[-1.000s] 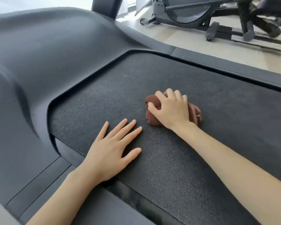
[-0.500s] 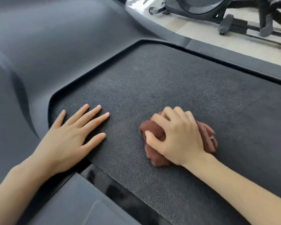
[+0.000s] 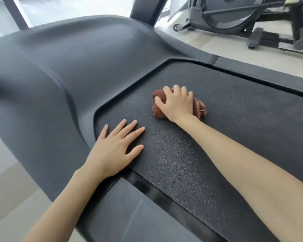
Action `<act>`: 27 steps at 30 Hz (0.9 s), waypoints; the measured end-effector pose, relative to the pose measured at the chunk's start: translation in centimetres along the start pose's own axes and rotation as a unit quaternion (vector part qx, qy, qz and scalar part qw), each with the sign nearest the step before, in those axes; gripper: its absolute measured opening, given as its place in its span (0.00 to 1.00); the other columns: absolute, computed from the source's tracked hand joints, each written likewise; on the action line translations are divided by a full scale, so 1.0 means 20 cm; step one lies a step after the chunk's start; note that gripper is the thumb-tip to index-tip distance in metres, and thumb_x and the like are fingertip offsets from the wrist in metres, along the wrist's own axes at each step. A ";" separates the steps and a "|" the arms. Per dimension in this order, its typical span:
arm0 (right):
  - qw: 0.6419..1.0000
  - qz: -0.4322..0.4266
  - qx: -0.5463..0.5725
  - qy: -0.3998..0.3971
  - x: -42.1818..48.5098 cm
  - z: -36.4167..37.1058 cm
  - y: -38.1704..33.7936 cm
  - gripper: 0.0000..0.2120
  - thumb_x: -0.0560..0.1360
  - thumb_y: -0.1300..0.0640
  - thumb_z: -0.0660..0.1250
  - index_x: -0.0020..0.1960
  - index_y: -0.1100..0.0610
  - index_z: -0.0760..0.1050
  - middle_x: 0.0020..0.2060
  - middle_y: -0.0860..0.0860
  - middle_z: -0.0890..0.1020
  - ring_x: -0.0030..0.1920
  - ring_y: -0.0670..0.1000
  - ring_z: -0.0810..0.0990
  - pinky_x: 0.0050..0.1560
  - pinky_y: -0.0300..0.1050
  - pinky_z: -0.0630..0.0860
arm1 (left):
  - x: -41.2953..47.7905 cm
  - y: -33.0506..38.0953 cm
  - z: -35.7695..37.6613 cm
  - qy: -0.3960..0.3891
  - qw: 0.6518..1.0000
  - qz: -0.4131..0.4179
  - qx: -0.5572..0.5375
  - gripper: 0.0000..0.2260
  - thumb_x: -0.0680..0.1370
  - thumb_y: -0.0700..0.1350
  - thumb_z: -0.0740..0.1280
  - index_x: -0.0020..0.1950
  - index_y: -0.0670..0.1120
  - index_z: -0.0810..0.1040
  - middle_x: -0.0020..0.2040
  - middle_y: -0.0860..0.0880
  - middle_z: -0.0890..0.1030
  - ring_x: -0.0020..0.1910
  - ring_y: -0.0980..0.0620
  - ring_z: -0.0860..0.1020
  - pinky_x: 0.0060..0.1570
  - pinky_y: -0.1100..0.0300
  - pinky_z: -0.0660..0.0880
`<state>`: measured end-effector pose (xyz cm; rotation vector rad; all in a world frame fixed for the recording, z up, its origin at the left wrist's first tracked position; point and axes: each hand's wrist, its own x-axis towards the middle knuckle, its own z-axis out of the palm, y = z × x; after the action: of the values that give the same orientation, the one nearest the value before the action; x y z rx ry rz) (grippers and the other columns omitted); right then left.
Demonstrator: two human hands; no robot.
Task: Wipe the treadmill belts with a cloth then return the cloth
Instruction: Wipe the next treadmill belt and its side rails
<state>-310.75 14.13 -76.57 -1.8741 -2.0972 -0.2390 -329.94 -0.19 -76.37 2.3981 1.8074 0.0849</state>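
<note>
The black textured treadmill belt (image 3: 234,110) fills the middle and right of the view. A crumpled reddish-brown cloth (image 3: 157,110) lies on the belt near its front end. My right hand (image 3: 177,103) presses down on the cloth, fingers curled over it, hiding most of it. My left hand (image 3: 112,151) rests flat on the belt's near-left corner, fingers spread, holding nothing, its heel over the belt's edge.
The grey motor cover (image 3: 68,67) rises to the left and front of the belt. A grey side rail (image 3: 269,72) runs along the far edge, another rail (image 3: 129,215) lies at the near edge. An exercise machine (image 3: 234,18) stands on the pale floor beyond.
My right hand has pushed the cloth away from me, toward the front of the belt, after pulling it back half a second ago. My left hand stays flat on the belt corner.
</note>
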 end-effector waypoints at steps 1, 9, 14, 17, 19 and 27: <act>1.000 -0.016 0.003 0.000 -0.07 -0.03 0.01 0.22 0.76 0.39 0.55 0.61 0.53 0.72 0.57 0.57 0.75 0.56 0.60 0.71 0.54 0.54 0.64 | 0.00 0.00 0.00 0.003 1.000 0.001 0.001 0.27 0.74 0.66 0.40 0.73 0.67 0.45 0.76 0.62 0.45 0.75 0.58 0.41 0.74 0.48 0.41; 0.991 -0.128 0.028 0.021 -0.71 -0.28 0.15 0.21 0.72 0.39 0.55 0.50 0.53 0.77 0.42 0.54 0.76 0.43 0.58 0.73 0.43 0.52 0.69 | 0.01 -0.10 -0.02 -0.003 0.999 0.040 0.009 0.29 0.71 0.70 0.33 0.72 0.67 0.41 0.75 0.65 0.43 0.74 0.62 0.39 0.74 0.55 0.39; 0.991 -0.123 0.049 -0.004 -0.47 -0.22 0.10 0.25 0.71 0.36 0.51 0.50 0.52 0.77 0.42 0.52 0.75 0.46 0.57 0.73 0.47 0.51 0.68 | 0.01 -0.12 -0.02 0.013 0.999 0.024 0.020 0.29 0.70 0.66 0.32 0.72 0.66 0.38 0.74 0.64 0.41 0.74 0.61 0.38 0.73 0.56 0.38; 0.995 -0.090 0.032 0.011 -0.17 -0.08 0.05 0.23 0.73 0.36 0.52 0.52 0.52 0.74 0.46 0.53 0.76 0.50 0.58 0.73 0.50 0.52 0.66 | 0.01 -0.12 -0.02 0.020 1.000 0.021 0.003 0.28 0.71 0.67 0.34 0.72 0.68 0.42 0.74 0.66 0.42 0.74 0.62 0.38 0.74 0.57 0.40; 0.997 -0.072 0.027 0.025 0.04 0.03 0.03 0.20 0.75 0.38 0.56 0.54 0.52 0.74 0.50 0.55 0.77 0.53 0.59 0.73 0.52 0.53 0.66 | 0.01 -0.12 -0.03 0.020 1.000 0.014 -0.013 0.28 0.72 0.67 0.37 0.73 0.68 0.46 0.74 0.66 0.44 0.74 0.63 0.40 0.73 0.58 0.41; 0.999 0.028 0.014 0.007 0.62 0.22 -0.05 0.24 0.75 0.38 0.53 0.61 0.52 0.72 0.60 0.58 0.75 0.62 0.62 0.70 0.60 0.56 0.64 | 0.02 -0.11 -0.03 0.032 0.999 -0.001 -0.027 0.28 0.71 0.67 0.39 0.73 0.68 0.50 0.74 0.67 0.46 0.74 0.64 0.40 0.74 0.58 0.41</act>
<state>-313.32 26.98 -76.40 -1.9056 -2.0246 -0.2085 -332.01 0.78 -76.01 2.3827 1.8093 0.2087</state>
